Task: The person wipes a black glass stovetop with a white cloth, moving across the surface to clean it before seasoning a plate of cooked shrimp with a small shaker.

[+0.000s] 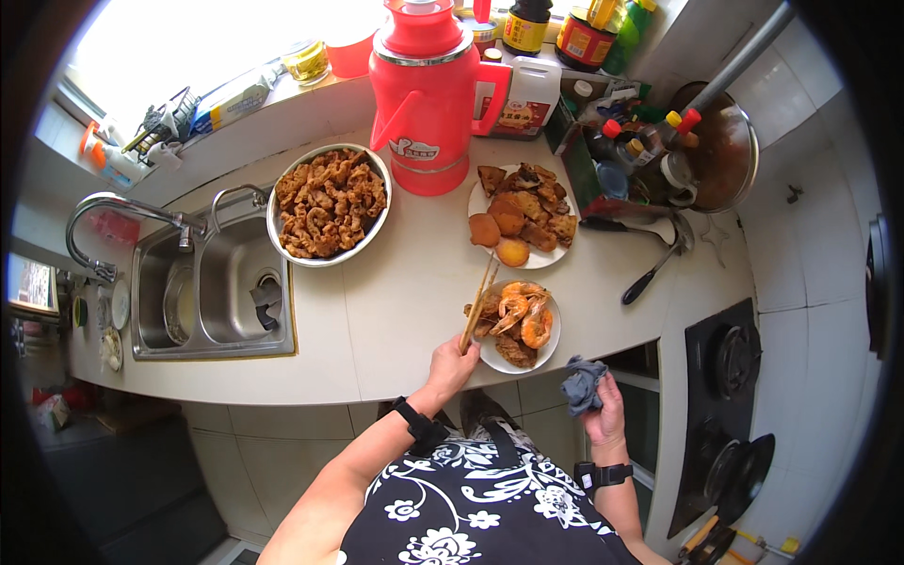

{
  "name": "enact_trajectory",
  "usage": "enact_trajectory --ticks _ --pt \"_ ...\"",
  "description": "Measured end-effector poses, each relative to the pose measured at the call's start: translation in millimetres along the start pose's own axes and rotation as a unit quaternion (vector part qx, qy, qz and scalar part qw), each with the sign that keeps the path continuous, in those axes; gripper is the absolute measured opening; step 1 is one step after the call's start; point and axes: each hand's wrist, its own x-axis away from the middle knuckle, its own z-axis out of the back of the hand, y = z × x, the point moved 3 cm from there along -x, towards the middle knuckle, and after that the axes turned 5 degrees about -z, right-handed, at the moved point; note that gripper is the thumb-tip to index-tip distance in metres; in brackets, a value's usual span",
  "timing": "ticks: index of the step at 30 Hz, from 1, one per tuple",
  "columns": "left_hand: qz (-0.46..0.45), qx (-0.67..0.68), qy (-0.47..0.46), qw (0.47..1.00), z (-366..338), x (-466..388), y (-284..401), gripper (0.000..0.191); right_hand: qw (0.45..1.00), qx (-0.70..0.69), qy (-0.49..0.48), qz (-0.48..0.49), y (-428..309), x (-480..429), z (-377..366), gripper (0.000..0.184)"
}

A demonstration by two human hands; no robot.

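Note:
My left hand (454,366) is at the counter's front edge, closed around the lower end of wooden chopsticks (482,300) and touching the rim of a small white plate (554,339). That plate carries cooked shrimp (537,326) and fried pieces. My right hand (606,412) grips a crumpled grey-blue cloth (584,385) just off the counter's front edge. Behind the small plate, a larger white plate (544,261) bears fried slices and round orange-brown pieces (513,251). To the left, a metal bowl (387,205) is heaped with fried battered pieces (328,205).
A red thermos flask (431,106) stands at the back. The double sink (212,346) with its faucet (141,201) lies left. At right are a box of bottles (590,183), a ladle (657,275), a large pot (748,155) and a gas stove (706,395).

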Motion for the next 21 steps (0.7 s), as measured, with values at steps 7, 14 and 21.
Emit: enact_trajectory --ticks 7,14,21 --pt "0.000 -0.055 0.143 0.988 31 19 -24 0.020 0.918 0.322 0.021 0.230 -58 -104 -7 0.035" --pt "0.047 -0.068 0.239 0.967 128 65 -53 0.017 0.540 0.733 0.027 0.412 24 -153 -61 0.057" --pt "0.069 -0.025 0.331 0.941 182 98 -66 0.023 0.510 0.724 -0.093 0.454 118 -157 -193 0.058"
